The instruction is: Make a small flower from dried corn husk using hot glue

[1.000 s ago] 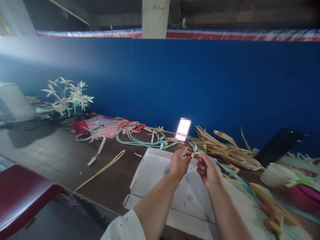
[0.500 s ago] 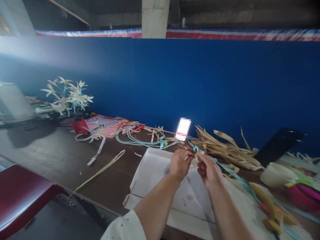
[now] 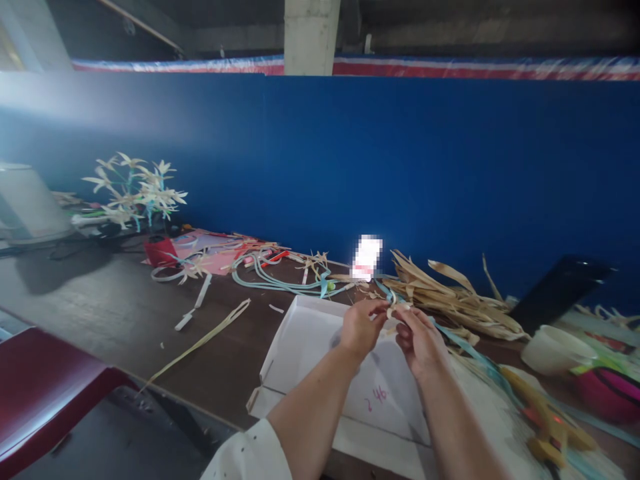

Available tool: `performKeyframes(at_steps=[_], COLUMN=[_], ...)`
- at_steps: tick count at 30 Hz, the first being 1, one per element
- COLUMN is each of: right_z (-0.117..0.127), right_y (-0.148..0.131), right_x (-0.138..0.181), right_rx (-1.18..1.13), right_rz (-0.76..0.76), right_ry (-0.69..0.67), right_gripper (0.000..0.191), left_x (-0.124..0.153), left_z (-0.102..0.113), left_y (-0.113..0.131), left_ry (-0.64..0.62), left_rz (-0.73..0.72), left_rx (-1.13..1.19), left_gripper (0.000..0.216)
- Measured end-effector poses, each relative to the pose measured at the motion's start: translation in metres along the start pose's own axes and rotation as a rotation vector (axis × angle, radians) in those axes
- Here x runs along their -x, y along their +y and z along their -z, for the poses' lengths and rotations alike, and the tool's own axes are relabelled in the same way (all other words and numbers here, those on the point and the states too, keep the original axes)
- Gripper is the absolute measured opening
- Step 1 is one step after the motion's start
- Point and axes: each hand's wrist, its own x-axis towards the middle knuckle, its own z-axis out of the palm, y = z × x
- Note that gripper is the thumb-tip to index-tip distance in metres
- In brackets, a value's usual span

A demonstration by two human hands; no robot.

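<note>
Over a white cardboard box (image 3: 295, 353) with red handwriting, my left hand (image 3: 360, 330) and my right hand (image 3: 419, 340) meet fingertip to fingertip. Pinched between them is a small cream-coloured husk piece (image 3: 392, 309), with petal-like, curled ends. My left thumb and index finger close on its left side; the right fingers grip the other side. Its exact shape is too small to make out. Just behind the fingers lies a heap of dried corn husks (image 3: 445, 297). A light blue strip (image 3: 465, 347) runs along the right of the box.
A lit phone (image 3: 367, 259) leans at the blue partition (image 3: 320, 160). On the right are a yellow glue gun (image 3: 555, 427) and a white cup (image 3: 556, 350). Coiled pale blue cord (image 3: 265, 283) and a potted husk-flower plant (image 3: 160, 250) are left. A red chair (image 3: 50, 393) stands at lower left.
The husk piece has turned slightly between my fingertips, and more of its pale, petal-like ends show. Both hands stay in nearly the same place.
</note>
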Motion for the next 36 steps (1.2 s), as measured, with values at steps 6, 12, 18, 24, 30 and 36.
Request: performKeyframes(at_steps=[6, 12, 18, 24, 30, 36], right_z=[-0.003, -0.005, -0.006, -0.008, -0.010, -0.013], right_y=[0.000, 0.002, 0.004, 0.004, 0.003, 0.004], right_x=[0.000, 0.001, 0.000, 0.002, 0.004, 0.005], right_rx=[0.015, 0.019, 0.020, 0.000, 0.002, 0.000], right_rz=[0.000, 0.011, 0.032, 0.062, 0.069, 0.101], right_ry=[0.014, 0.039, 0.088, 0.100, 0.109, 0.114], right_gripper=[0.037, 0.036, 0.035, 0.035, 0.034, 0.033], left_x=[-0.001, -0.003, -0.003, -0.005, -0.006, -0.006], left_z=[-0.001, -0.004, -0.007, -0.008, -0.011, -0.010], left_y=[-0.002, -0.002, -0.005, -0.001, -0.003, -0.007], left_ry=[0.014, 0.024, 0.014, 0.003, -0.020, -0.033], left_rz=[0.035, 0.129, 0.246, 0.327, 0.369, 0.371], left_rx=[0.025, 0.147, 0.266, 0.383, 0.454, 0.447], left_gripper=[0.013, 0.012, 0.016, 0.017, 0.016, 0.022])
